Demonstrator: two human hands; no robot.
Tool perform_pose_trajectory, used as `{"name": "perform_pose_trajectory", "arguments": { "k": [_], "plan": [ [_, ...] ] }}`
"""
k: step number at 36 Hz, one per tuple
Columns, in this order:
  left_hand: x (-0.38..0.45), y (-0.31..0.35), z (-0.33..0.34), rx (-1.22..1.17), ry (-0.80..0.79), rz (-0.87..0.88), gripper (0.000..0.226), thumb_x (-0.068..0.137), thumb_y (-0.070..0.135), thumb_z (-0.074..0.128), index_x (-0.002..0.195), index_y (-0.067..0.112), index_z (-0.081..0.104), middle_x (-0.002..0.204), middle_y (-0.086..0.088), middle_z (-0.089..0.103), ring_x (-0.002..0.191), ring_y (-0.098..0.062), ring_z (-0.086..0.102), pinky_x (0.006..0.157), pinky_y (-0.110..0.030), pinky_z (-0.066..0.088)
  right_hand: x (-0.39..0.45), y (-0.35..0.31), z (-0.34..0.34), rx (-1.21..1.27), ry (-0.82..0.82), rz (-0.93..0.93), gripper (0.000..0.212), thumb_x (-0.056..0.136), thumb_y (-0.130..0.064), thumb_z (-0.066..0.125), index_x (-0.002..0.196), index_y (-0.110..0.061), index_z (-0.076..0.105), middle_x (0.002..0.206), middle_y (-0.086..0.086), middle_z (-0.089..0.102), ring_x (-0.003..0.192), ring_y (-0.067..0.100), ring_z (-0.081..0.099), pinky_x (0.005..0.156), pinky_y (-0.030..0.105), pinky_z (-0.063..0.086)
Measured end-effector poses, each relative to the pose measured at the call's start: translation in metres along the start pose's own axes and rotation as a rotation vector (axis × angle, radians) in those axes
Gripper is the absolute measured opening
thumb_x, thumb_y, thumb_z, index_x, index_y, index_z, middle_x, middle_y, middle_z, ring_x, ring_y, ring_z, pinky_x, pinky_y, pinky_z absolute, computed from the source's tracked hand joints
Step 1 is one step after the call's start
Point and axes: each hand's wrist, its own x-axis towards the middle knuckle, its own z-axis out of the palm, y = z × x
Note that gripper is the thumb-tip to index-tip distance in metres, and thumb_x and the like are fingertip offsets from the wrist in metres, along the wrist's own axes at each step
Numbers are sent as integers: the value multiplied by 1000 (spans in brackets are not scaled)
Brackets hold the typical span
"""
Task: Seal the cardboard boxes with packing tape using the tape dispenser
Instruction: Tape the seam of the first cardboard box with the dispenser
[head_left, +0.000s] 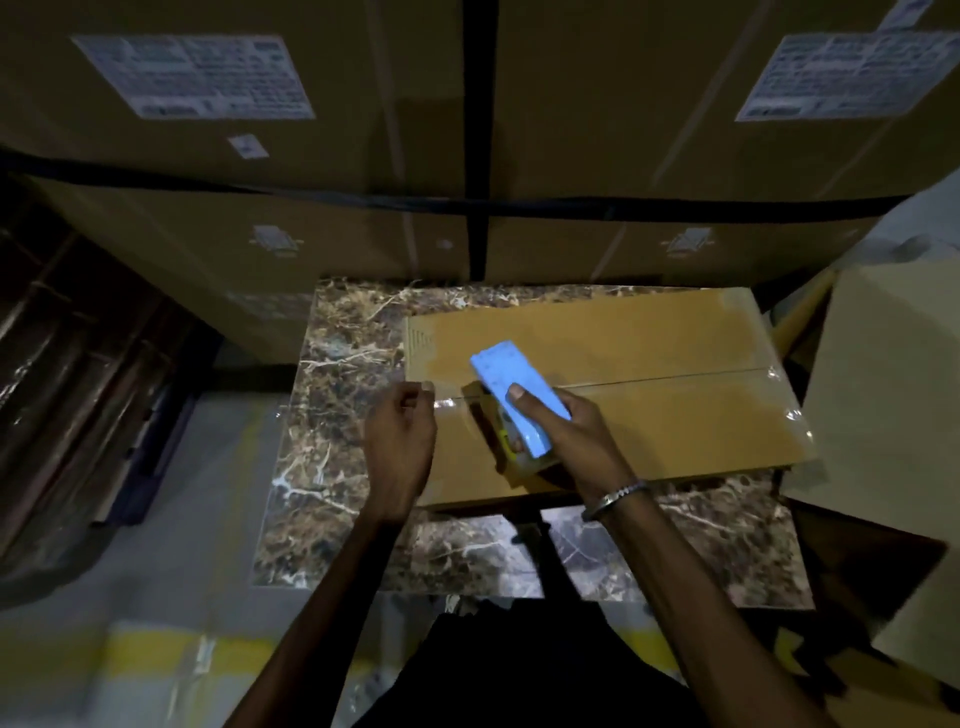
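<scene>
While the cardboard box (649, 395) lies flat at the centre right of the frame on a marbled worktop (337, 415), its two top flaps meet in a seam that runs left to right across its lid. The tape dispenser (514, 397), pale blue with a roll of tape beneath it, sits on that seam near the box's left end. The right hand (561, 441) grips the dispenser, thumb on top and fingers wrapped round its handle; a metal bracelet (615, 499) circles the wrist. A glossy strip of clear tape (449, 402) stretches leftward from the dispenser to the box's left edge. There the left hand (402, 431) has its fingers curled, thumb and forefinger pinched together at the tape's end, though the dim light makes it hard to confirm the tape is between them. The two hands are apart, the dispenser's nose lying between them.

Shiny tape already covers the box's right end. Behind the worktop, filling the upper half of the frame, rises a wall of large stacked cartons (260, 130) bearing white labels. Another pale carton (883, 389) leans at the right edge. At the lower left lies a floor with plastic-wrapped sheeting (156, 660).
</scene>
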Motion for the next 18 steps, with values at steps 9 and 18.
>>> {"name": "perform_pose_trajectory", "arguments": {
  "k": [9, 18],
  "plan": [
    [4, 41, -21, -821, -617, -751, 65, 100, 58, 54, 138, 7, 67, 136, -15, 70, 117, -32, 69, 113, -50, 47, 7, -12, -3, -367, -324, -87, 39, 88, -50, 78, 91, -12, 74, 82, 11, 72, 68, 21, 65, 65, 37, 47],
    [9, 51, -30, -851, -672, -916, 51, 86, 35, 80, 129, 10, 70, 135, -10, 71, 108, -25, 73, 97, -40, 59, 12, -27, -31, -213, -504, 45, 43, 92, -31, 76, 117, 3, 70, 91, 20, 70, 72, 26, 66, 67, 39, 51]
  ]
}}
